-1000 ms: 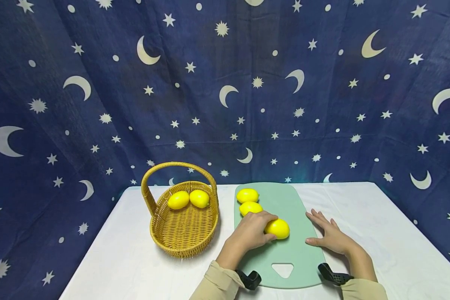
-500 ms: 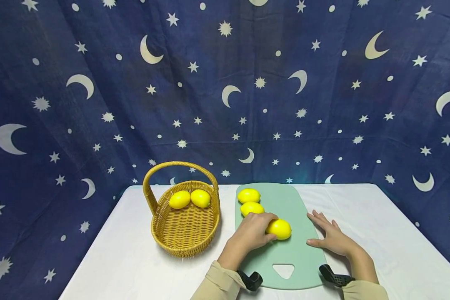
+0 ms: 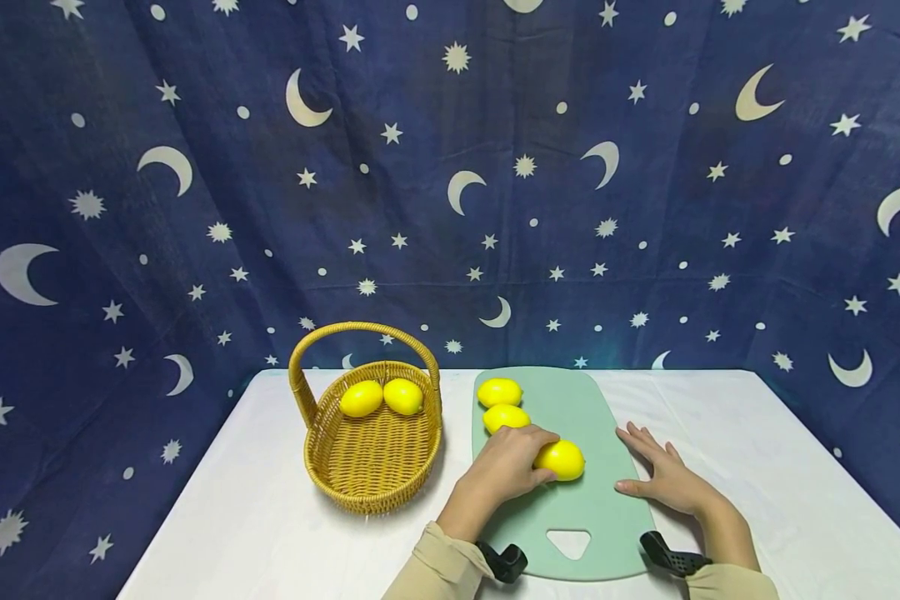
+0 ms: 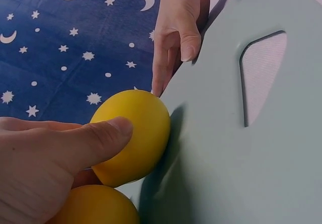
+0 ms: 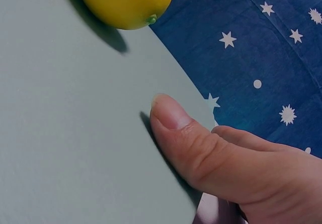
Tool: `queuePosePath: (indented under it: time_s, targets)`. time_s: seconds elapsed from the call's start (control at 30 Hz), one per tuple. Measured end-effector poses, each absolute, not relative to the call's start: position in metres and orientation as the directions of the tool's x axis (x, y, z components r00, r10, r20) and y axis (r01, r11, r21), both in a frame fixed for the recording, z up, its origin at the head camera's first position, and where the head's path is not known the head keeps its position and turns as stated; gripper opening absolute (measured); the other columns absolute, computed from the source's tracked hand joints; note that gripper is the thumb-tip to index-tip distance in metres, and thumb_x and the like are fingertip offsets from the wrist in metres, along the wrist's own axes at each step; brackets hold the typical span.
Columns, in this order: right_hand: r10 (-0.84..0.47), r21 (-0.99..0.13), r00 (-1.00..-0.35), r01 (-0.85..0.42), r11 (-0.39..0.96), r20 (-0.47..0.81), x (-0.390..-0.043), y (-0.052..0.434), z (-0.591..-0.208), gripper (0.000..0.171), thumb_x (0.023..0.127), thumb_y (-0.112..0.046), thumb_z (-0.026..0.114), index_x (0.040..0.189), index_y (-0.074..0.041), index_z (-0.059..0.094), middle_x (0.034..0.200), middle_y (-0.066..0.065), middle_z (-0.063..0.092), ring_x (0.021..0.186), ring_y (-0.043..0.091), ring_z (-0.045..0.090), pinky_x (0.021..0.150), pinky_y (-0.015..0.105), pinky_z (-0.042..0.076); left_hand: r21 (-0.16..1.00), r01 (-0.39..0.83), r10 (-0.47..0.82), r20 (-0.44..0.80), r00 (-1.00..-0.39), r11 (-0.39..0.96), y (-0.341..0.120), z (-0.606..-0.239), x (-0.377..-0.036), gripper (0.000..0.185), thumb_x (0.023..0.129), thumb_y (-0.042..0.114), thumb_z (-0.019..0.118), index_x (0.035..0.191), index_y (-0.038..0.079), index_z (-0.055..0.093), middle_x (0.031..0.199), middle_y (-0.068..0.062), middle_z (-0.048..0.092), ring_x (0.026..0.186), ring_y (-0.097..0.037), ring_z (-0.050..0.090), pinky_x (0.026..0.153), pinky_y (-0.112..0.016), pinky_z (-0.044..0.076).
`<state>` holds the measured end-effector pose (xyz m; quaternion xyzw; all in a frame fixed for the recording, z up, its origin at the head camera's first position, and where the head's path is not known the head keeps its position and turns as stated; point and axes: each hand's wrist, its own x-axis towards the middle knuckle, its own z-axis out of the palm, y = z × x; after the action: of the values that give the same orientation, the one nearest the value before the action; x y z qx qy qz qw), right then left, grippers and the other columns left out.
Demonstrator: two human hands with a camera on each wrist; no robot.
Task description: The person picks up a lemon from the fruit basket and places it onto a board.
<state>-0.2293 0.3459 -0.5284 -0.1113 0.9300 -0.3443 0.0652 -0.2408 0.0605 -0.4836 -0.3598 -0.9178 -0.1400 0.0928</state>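
Note:
On the light green cutting board [image 3: 588,517], my left hand [image 3: 498,467] grips a yellow lemon [image 3: 565,461], its thumb across the near side. Another lemon [image 4: 95,206] lies close beside the gripped one in the left wrist view, partly covered by the hand. Two lemons, a far one [image 3: 499,392] and a nearer one [image 3: 506,417], sit along the board's left edge just beyond that hand. My right hand [image 3: 667,475] rests at the board's right edge, fingers spread and extended, holding nothing. Its thumb [image 5: 173,123] lies over the edge of the board in the right wrist view.
A wicker basket [image 3: 367,502] with a tall arched handle stands left of the board, two lemons [image 3: 382,398] at its far end. White cloth [image 3: 217,517] covers the table. A dark blue curtain [image 3: 420,200] with moons and stars hangs right behind it.

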Motion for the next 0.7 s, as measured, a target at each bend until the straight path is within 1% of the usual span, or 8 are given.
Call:
queuePosePath:
  time_s: [0.37,0.5,0.57,0.7]
  targets:
    - [-0.261,-0.664,-0.965,-0.172,0.727,-0.036,-0.23,0.346,-0.528,0.097,0.072,-0.04,0.078,0.145,0.002,0.032,0.152,0.032,0.014,0.139,0.053,0.003,0.109,0.065,-0.011,0.174,0.691,0.634,0.292,-0.716,0.701,0.059,-0.478,-0.239,0.042,0.081,0.038,0.074,0.118,0.02,0.065,0.113,0.009,0.067,0.099,-0.006,0.062,0.087,-0.021,0.048]
    - [-0.258,-0.664,-0.965,-0.166,0.729,-0.042,-0.229,0.346,-0.527,0.097,0.071,-0.04,0.078,0.145,0.002,0.032,0.152,0.032,0.013,0.139,0.053,0.002,0.109,0.066,-0.011,0.175,0.69,0.632,0.292,-0.718,0.703,0.057,-0.471,-0.237,0.043,0.082,0.038,0.072,0.12,0.02,0.064,0.115,0.008,0.066,0.102,-0.008,0.062,0.09,-0.023,0.048]
    - [-0.256,-0.662,-0.966,-0.163,0.732,-0.046,-0.229,0.345,-0.527,0.096,0.071,-0.04,0.078,0.145,0.002,0.032,0.152,0.032,0.014,0.14,0.053,0.003,0.109,0.066,-0.01,0.184,0.687,0.629,0.291,-0.721,0.702,0.055,-0.465,-0.235,0.043,0.083,0.038,0.071,0.121,0.02,0.064,0.118,0.008,0.066,0.105,-0.009,0.062,0.093,-0.023,0.047]
    - [-0.259,-0.663,-0.965,-0.164,0.73,-0.047,-0.228,0.345,-0.526,0.095,0.072,-0.04,0.078,0.145,0.002,0.032,0.152,0.032,0.014,0.139,0.053,0.003,0.109,0.066,-0.01,0.242,0.68,0.614,0.297,-0.731,0.692,0.048,-0.448,-0.229,0.042,0.086,0.037,0.069,0.124,0.021,0.062,0.121,0.008,0.064,0.11,-0.01,0.061,0.096,-0.025,0.047]
